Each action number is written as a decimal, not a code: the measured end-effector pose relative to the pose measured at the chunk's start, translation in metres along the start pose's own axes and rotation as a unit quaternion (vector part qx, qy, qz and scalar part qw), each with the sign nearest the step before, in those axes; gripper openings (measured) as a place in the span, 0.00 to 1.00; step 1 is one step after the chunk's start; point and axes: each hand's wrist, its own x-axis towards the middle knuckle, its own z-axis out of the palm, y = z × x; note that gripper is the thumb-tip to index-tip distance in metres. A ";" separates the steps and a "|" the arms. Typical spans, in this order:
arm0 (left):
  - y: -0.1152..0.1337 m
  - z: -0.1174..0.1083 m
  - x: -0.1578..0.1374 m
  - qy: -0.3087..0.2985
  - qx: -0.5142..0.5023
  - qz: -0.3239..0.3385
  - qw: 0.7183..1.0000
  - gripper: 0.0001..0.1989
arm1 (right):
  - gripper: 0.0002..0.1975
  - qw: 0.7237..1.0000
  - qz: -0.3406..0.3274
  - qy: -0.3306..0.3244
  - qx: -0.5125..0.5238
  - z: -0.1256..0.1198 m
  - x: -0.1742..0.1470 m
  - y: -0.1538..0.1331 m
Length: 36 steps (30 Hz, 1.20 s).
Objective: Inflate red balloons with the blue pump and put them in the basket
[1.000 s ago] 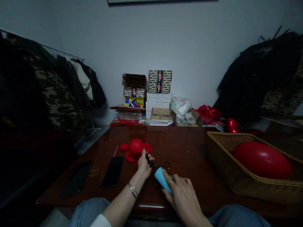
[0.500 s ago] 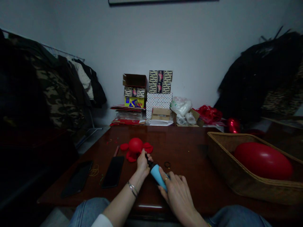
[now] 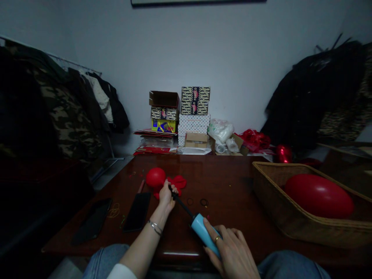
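My left hand point(image 3: 167, 195) is closed around the black nozzle end of a balloon pump, with the neck of a partly inflated red balloon point(image 3: 155, 178) at its fingers. How the neck sits on the nozzle is hidden by the fingers. My right hand point(image 3: 229, 248) wraps the light blue barrel of the balloon pump point(image 3: 205, 232), thumb along its top. A length of black rod shows between the two hands. Flat red balloons point(image 3: 179, 182) lie on the table just beyond my left hand.
A wicker basket point(image 3: 293, 228) holding a large red balloon point(image 3: 319, 195) stands at the right. Left of my arm lie two dark phone-like slabs point(image 3: 136, 212) and yellow rubber bands point(image 3: 114, 210). Dark rings point(image 3: 204, 202) lie mid-table. Stacked boxes point(image 3: 195, 100) stand at the back.
My right hand has drawn the blue barrel back toward me and right, baring the black rod. My left hand and the inflated balloon have shifted left.
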 end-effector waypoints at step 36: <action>-0.033 0.006 -0.019 -0.027 0.015 -0.072 0.997 0.11 | 0.27 0.996 0.073 -0.046 -0.028 0.004 0.060 -0.024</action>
